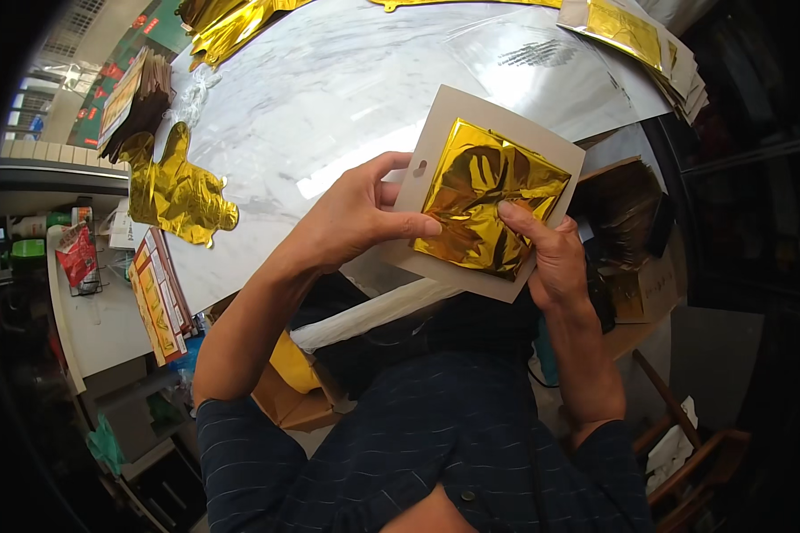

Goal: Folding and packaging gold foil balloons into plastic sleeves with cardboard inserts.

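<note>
Head view: gold foil [489,200] on card [436,133] between both hands' grip.

L hand [357,220] & R hand [551,258] hold a pale backing card [436,151] w/ a folded gold foil piece [489,204] on it, thumbs pressing the foil. Below: shiny silver table [329,98]. Crumpled gold foil balloon [176,191] lies at table's left edge, card stacks [649,44] top right.
</note>
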`<state>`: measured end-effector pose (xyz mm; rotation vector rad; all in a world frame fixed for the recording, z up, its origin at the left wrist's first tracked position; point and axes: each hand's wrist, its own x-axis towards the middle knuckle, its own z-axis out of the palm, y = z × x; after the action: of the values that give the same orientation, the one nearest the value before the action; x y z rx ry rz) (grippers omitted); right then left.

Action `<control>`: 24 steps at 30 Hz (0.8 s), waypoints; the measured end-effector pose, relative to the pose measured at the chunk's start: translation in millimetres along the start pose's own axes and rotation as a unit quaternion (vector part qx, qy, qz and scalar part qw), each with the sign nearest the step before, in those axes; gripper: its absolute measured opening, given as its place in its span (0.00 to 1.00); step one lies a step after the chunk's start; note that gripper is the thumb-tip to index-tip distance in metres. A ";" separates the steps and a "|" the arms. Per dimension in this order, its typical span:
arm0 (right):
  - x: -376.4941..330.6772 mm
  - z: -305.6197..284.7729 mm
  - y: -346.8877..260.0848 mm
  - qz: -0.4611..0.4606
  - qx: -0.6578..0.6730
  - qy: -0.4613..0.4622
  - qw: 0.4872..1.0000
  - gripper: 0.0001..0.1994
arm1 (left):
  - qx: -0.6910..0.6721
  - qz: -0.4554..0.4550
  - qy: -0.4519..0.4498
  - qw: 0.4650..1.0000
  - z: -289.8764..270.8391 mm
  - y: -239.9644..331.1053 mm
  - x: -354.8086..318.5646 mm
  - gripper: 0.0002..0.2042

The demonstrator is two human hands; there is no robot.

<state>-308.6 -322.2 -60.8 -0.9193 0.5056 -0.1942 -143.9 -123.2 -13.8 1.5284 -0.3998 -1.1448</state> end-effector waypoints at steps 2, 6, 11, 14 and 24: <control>-1.0 -6.3 2.0 -0.002 0.001 -0.001 1.000 0.15 | 0.088 -0.003 0.003 0.996 7.3 -0.2 4.5 0.35; -5.7 -16.9 7.4 -0.044 0.017 0.023 0.999 0.12 | 0.139 0.011 -0.004 0.990 19.5 2.3 12.6 0.34; -25.9 -53.4 0.2 -0.082 0.028 0.059 0.995 0.12 | 0.224 0.110 0.070 0.966 35.0 27.9 34.9 0.22; -34.9 -96.4 -4.8 -0.135 0.047 0.127 0.982 0.17 | 0.442 0.342 0.170 0.812 42.4 35.6 76.0 0.14; -40.9 -151.0 -26.4 -0.177 0.070 0.263 0.946 0.20 | 0.655 0.317 0.097 0.679 98.4 58.6 174.5 0.10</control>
<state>-417.6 -430.1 -101.6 -0.8095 0.8047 -0.8082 -123.6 -330.5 -28.4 2.3325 -1.7027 0.0660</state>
